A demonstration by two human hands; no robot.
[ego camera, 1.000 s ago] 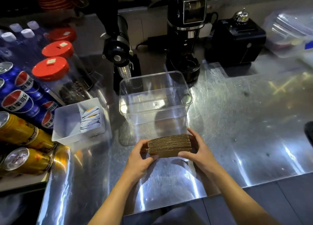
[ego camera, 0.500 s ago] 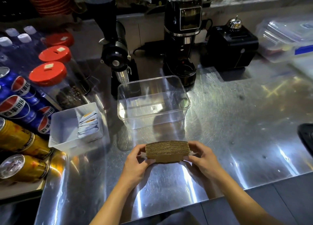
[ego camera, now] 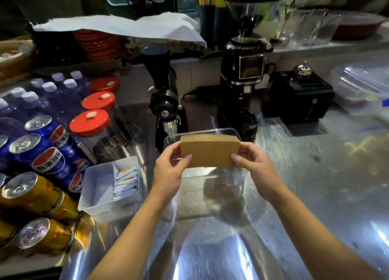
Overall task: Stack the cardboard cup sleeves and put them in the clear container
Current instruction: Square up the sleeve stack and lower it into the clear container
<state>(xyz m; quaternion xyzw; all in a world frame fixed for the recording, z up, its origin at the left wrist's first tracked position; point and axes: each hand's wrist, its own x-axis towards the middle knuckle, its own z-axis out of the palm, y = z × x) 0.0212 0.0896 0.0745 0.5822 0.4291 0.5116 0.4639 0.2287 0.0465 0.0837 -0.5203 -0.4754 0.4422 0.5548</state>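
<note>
sleeve stack (ego camera: 210,151) | i see it over the clear container (ego camera: 235,132), 12 o'clock | left hand (ego camera: 170,168) and right hand (ego camera: 254,164) pinch its ends | light, loose; squeeze both short ends

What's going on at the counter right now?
A person holds a stack of cardboard cup sleeves between both hands, left hand on one end and right hand on the other. The stack is lifted off the steel counter and stands on edge, broad face toward the camera, over the open clear container. It is not in the container yet. A small white bin of sachets sits to the left, beside drink cans.
</note>
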